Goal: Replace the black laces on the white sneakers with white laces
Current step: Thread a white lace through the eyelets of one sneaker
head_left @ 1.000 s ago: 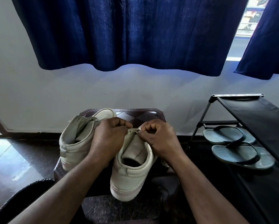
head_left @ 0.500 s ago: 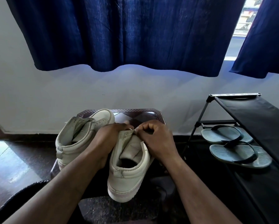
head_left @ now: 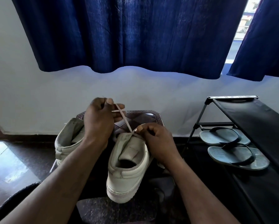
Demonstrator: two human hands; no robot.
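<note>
Two white sneakers stand on a small dark stool (head_left: 145, 118) in front of me. The nearer sneaker (head_left: 127, 168) has its heel toward me and its tongue up. My left hand (head_left: 101, 118) is raised above the shoes and grips a white lace (head_left: 124, 119) that runs taut down to the top of the nearer sneaker. My right hand (head_left: 156, 139) pinches the lace or the sneaker's upper edge by the top eyelets. The other sneaker (head_left: 69, 139) lies behind my left forearm, partly hidden. No black lace shows.
A black shoe rack (head_left: 255, 126) stands at the right with a pair of blue-grey flip-flops (head_left: 232, 147) on its lower shelf. Dark blue curtains (head_left: 127, 34) hang over the white wall. The floor (head_left: 14, 160) is dark polished stone. A dark curved object sits at the lower left edge.
My left hand has risen from the sneaker's top and drawn a length of white lace up and out. My right hand stays at the eyelets.
</note>
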